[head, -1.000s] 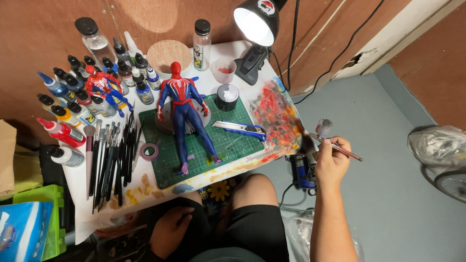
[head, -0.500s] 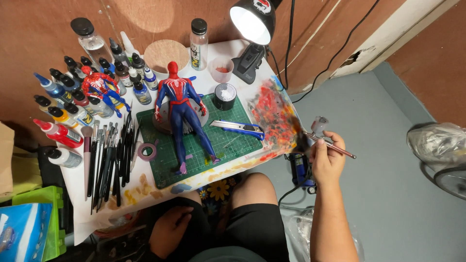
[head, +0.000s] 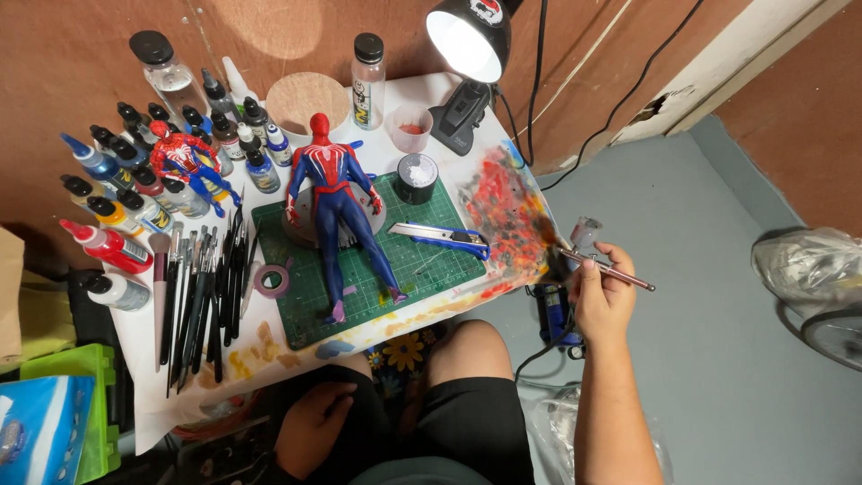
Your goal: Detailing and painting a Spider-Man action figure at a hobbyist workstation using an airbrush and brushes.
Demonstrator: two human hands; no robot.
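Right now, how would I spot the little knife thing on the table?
Find the green cutting mat in the middle of the white table. On its right side, beside the big red and blue figure, lies the utility knife. It alone is flat, blue and silver.

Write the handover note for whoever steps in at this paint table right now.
Right hand: holds the airbrush, tip aimed at the paint-spattered table edge.
Left hand: rests low by the lap, holding nothing visible.
Red and blue figure lies on the green cutting mat, blue utility knife beside it.
Done: test sprays mark the table edge.
Left: cannot tell.
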